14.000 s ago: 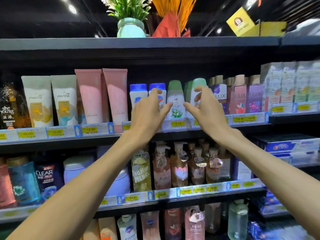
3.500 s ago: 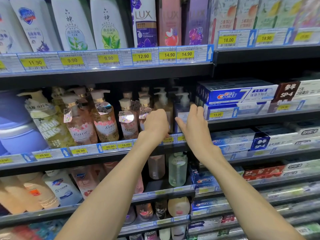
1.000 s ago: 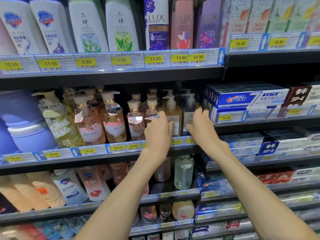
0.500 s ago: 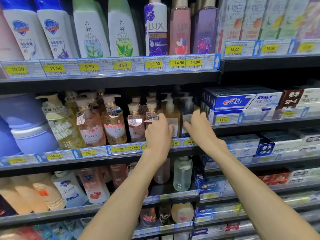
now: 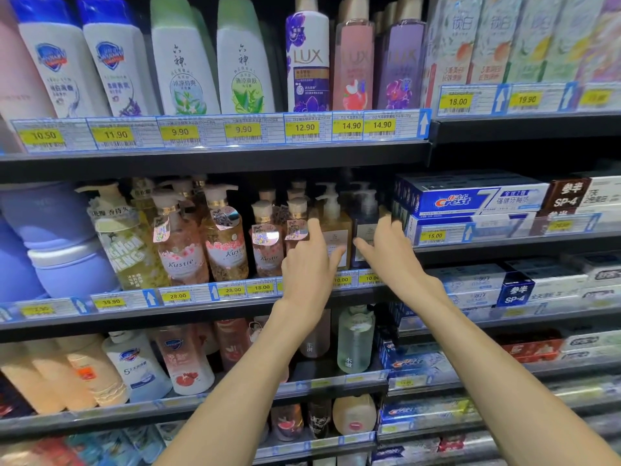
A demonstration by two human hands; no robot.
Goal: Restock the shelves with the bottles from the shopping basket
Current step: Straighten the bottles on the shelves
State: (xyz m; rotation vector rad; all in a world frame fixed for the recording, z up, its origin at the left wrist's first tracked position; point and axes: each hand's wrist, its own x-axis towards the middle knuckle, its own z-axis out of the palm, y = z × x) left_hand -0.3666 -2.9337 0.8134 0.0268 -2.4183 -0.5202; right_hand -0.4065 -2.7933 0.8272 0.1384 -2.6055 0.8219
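Pump bottles, an amber one (image 5: 334, 230) and a darker grey one (image 5: 364, 227), stand upright side by side at the front of the middle shelf (image 5: 215, 306), just left of stacked toothpaste boxes (image 5: 470, 200) and right of a row of Kustie bottles (image 5: 228, 243). The person's left hand (image 5: 311, 264) reaches in front of the amber bottle, fingers spread and loosely curled, forefinger raised toward its shoulder; whether the fingertips touch the label cannot be told. The right hand (image 5: 386, 245) lies against the front of the grey bottle with fingers splayed and thumb pointing left, open and closing on nothing. Neither hand holds anything. The shopping basket is out of view.

Both bottles look full and rigid, so each is likely fairly heavy for its size, with smooth, possibly slick walls. Their tall pump heads (image 5: 331, 198) appear the weak point: lifting or nudging there could tip a bottle or strain the nozzle. Judging by the flat-sided bodies, the safest hold is around the mid-body, thumb on one face and fingers on the other, or a flat push low on the label to slide them back. Close neighbours on both sides leave little room for fingers, and a bump could topple the slimmer Kustie bottles.
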